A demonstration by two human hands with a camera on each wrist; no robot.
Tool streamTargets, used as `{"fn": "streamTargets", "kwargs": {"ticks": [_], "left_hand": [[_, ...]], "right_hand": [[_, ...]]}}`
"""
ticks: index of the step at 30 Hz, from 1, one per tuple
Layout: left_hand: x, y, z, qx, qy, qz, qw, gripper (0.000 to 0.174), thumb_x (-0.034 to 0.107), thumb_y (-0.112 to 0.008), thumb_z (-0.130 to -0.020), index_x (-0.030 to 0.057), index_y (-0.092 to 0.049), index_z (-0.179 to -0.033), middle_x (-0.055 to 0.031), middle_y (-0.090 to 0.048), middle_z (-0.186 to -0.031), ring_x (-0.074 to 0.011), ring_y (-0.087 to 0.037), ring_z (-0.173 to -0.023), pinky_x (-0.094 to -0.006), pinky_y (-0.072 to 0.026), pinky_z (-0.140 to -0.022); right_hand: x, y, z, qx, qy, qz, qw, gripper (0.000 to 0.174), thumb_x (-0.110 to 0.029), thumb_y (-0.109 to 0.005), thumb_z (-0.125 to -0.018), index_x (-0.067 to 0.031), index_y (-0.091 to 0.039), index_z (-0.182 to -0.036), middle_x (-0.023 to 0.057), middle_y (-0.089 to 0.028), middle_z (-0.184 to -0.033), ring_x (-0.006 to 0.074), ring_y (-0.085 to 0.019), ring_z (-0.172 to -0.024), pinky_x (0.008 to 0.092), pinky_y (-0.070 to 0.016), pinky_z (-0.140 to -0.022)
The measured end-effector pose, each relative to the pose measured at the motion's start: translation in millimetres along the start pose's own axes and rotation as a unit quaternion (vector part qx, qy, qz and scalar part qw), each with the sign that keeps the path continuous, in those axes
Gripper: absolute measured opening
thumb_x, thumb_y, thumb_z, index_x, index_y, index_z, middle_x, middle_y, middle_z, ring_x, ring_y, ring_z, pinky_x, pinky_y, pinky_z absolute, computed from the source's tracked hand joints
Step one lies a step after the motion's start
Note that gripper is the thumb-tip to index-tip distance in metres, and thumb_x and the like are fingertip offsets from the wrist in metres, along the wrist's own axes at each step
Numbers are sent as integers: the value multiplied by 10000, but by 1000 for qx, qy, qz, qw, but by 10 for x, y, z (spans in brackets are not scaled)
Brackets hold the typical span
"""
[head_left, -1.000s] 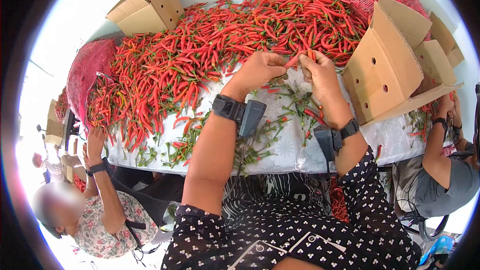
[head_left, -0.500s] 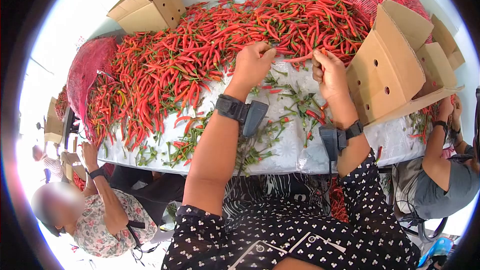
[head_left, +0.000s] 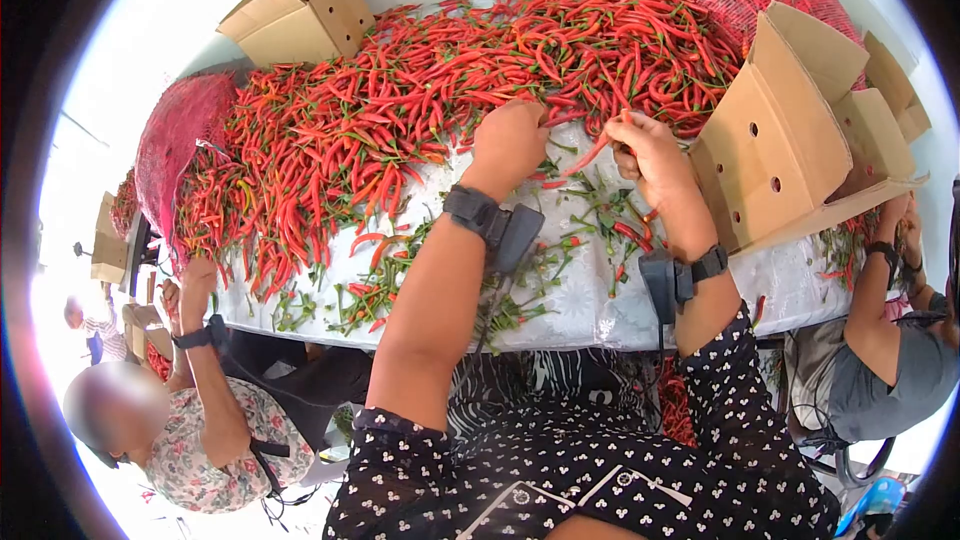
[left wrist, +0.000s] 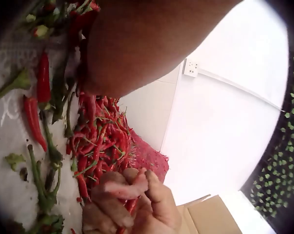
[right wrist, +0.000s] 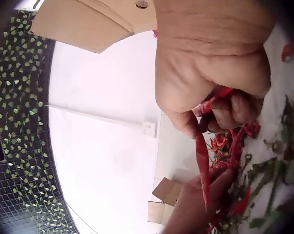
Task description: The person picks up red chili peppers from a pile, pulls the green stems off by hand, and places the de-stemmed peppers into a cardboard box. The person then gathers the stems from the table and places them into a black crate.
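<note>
My right hand pinches a red chili pepper between thumb and fingertips, its long tip pointing down and left. In the right wrist view that chili pepper hangs below the thumb, and more red chili shows inside the curled fingers. My left hand is at the near edge of the big heap of red chili peppers, back upward. Its fingers are hidden in the head view, so I cannot tell what they hold. Picked green stems lie on the white cloth below the hands.
An open cardboard box stands right of my right hand, another box behind the heap at left. Red mesh sacks lie at both ends of the heap. People work on either side, one in a floral shirt at left.
The hands were together at one chili pepper, then moved apart. My left hand went to the heap's edge; my right hand kept a chili pepper and lowered slightly, tilting its tip downward.
</note>
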State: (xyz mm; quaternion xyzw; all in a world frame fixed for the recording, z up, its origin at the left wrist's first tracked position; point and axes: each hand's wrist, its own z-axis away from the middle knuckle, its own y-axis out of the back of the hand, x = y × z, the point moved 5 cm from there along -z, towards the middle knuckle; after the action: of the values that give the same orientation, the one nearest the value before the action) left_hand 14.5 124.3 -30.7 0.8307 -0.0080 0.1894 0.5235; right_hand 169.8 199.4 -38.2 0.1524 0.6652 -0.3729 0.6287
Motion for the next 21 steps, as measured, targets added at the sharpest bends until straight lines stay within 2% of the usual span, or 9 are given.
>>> {"fn": "streamTargets", "kwargs": {"ticks": [3, 9, 11, 12, 14, 16, 17, 19, 21], "left_hand": [[-17, 63, 34, -12, 21, 27, 999, 202, 199, -616, -746, 51, -638, -880, -151, -595, -885, -336, -586, -833, -419, -475, -710], [-31, 120, -16, 23, 62, 264, 962, 238, 235, -577, -791, 28, -655, -879, -137, -642, -762, -285, -601, -662, -374, -467, -642], [-28, 72, -24, 8, 83, 340, 937, 234, 190, -543, -819, -4, -641, -905, -109, -648, -714, -194, -592, -604, -329, -461, -594], [-5, 102, -18, 8, 83, 340, 937, 234, 190, -543, -819, -4, -641, -905, -109, -648, -714, -194, -592, -604, -329, -461, -594], [39, 90, 12, -50, 114, 395, 910, 264, 123, -503, -823, -58, -602, -989, -70, -648, -763, -93, -539, -593, -239, -434, -563], [58, 83, 22, -65, 117, 432, 892, 274, 117, -499, -820, -58, -590, -1010, -73, -649, -762, -92, -543, -593, -235, -431, -559], [72, 75, 21, -79, 119, 467, 873, 285, 112, -495, -818, -58, -578, -1030, -75, -649, -762, -90, -546, -593, -230, -428, -554], [122, 103, 27, -91, 105, 488, 862, 268, 114, -499, -834, -62, -568, -1023, -82, -651, -763, -99, -561, -597, -239, -440, -555], [181, 115, 39, -104, 92, 509, 849, 252, 117, -504, -849, -66, -557, -1016, -89, -652, -764, -108, -576, -601, -248, -452, -557]], "right_hand": [[30, 30, -12, -24, -20, 39, 999, 109, -160, -605, -799, -72, -543, -780, -62, -412, -594, 9, -294, -412, 193, -185, -379], [-18, 91, 1, -20, -38, 71, 997, 118, -168, -596, -807, -69, -541, -775, -61, -421, -607, 5, -290, -405, 188, -174, -372], [-41, 151, -9, -14, -35, 72, 997, 117, -171, -597, -806, -73, -541, -774, -67, -416, -600, 5, -288, -403, 188, -171, -371], [-63, 178, -10, -23, -42, 93, 994, 126, -177, -610, -800, -72, -549, -768, -76, -398, -576, 9, -297, -412, 201, -190, -379], [-113, 248, 28, -32, -50, 114, 992, 134, -182, -624, -794, -71, -556, -761, -86, -379, -553, 13, -307, -421, 214, -210, -388], [-223, 310, 98, -13, -32, 338, 941, 187, -220, -641, -786, -39, -598, -766, -64, -438, -577, 27, -354, -486, 213, -266, -443], [-243, 310, 111, -12, -31, 337, 941, 187, -220, -641, -786, -39, -598, -766, -64, -438, -577, 27, -354, -486, 213, -266, -443], [-364, 307, 135, 26, 63, 327, 942, 246, -255, -651, -779, -10, -633, -800, -50, -482, -611, 34, -383, -549, 210, -300, -498], [-346, 241, 127, 43, 60, 262, 962, 248, -245, -654, -779, -5, -636, -838, -53, -483, -615, 27, -384, -557, 207, -300, -501]]}}
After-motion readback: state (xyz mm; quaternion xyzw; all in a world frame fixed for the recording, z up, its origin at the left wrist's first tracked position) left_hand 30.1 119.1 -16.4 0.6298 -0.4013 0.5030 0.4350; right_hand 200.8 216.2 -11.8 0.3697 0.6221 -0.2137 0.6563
